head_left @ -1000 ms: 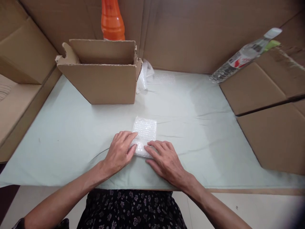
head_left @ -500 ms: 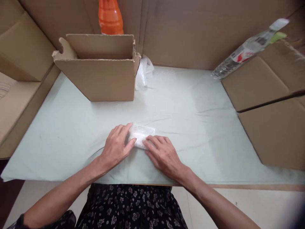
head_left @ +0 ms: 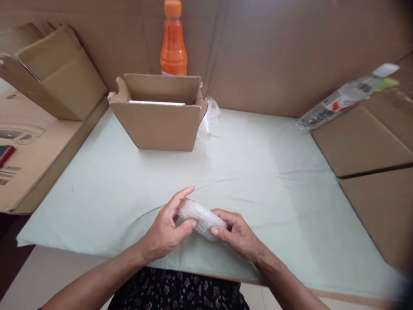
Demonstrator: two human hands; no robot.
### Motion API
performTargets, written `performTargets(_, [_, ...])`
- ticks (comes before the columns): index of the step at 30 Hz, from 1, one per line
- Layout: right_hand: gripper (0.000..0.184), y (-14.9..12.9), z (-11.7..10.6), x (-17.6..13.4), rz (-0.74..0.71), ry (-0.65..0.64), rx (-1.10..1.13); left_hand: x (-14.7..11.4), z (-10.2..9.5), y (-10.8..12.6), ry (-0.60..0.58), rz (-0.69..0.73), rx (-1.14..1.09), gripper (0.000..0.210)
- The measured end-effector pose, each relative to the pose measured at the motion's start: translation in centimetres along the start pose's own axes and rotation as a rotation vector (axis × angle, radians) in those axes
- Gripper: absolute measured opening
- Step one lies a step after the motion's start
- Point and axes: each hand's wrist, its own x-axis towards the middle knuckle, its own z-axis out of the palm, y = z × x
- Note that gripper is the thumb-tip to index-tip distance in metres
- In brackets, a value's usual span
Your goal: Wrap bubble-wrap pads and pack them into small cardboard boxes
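A bubble-wrapped bundle [head_left: 202, 218], whitish and roughly oblong, is held at a slant between my two hands near the front of the table. What the wrap contains cannot be made out. My left hand [head_left: 172, 224] grips its left end, thumb in front and fingers behind, the index finger stretched out above. At the other end, my right hand [head_left: 235, 230] pinches the bundle with the thumb on the near side and the fingers behind.
An open cardboard box [head_left: 164, 127] with a white edge showing inside stands behind my hands. Beyond it are an orange bottle [head_left: 174, 47] and crumpled bubble wrap [head_left: 211, 114]. A clear bottle [head_left: 345, 99] leans by cartons [head_left: 361, 142] on the right. A red-edged phone [head_left: 5, 153] lies left.
The bundle lay flat under my hands; now it is tilted, its right end nearer me, with both hands round its ends. The view has shifted, showing more of the orange bottle.
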Motion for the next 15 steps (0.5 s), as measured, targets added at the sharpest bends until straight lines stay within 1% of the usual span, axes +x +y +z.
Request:
performTargets(1, [0.044,-0.1,-0.3,0.3,0.009,0.031,0.030,0.7,-1.0,0.6,0.018,0.095,0.102,0.061])
performTargets(2, [0.042,-0.3,-0.8,0.7,0.006,0.095,0.035,1.6,-2.2,1.4,0.074,0.211,0.234,0.059])
performTargets(3, [0.039,-0.7,-1.4,1.1,-0.010,0.172,0.012,2.8,-3.8,2.4,0.169,0.342,0.387,0.058])
performTargets(4, [0.036,-1.2,-2.1,1.5,-0.035,0.236,-0.042,4.2,-5.4,3.5,0.292,0.477,0.550,0.058])
performTargets(5, [0.033,-1.9,-2.8,1.9,-0.059,0.275,-0.120,5.7,-7.1,4.6,0.419,0.587,0.710,0.060])
performTargets(6, [0.029,-2.6,-3.6,2.2,-0.084,0.291,-0.214,7.3,-8.8,5.6,0.521,0.682,0.838,0.062])
performTargets(7, [0.027,-3.5,-4.4,2.6,-0.113,0.297,-0.312,8.9,-10.3,6.5,0.582,0.744,0.934,0.064])
performTargets(8, [0.024,-4.4,-5.1,2.9,-0.147,0.305,-0.404,10.4,-11.6,7.0,0.611,0.779,1.003,0.066])
performTargets(9, [0.023,-5.4,-5.8,3.2,-0.189,0.319,-0.484,11.7,-12.6,7.3,0.615,0.795,1.049,0.067])
performTargets(11, [0.022,-7.4,-7.0,3.8,-0.272,0.373,-0.615,13.5,-13.6,7.2,0.600,0.797,1.086,0.066])
performTargets(13, [0.022,-9.5,-7.8,4.1,-0.345,0.452,-0.719,13.8,-13.6,6.7,0.599,0.827,1.084,0.064])
performTargets(15, [0.023,-11.8,-8.5,4.3,-0.407,0.534,-0.810,12.5,-13.0,6.3,0.598,0.885,1.081,0.063])
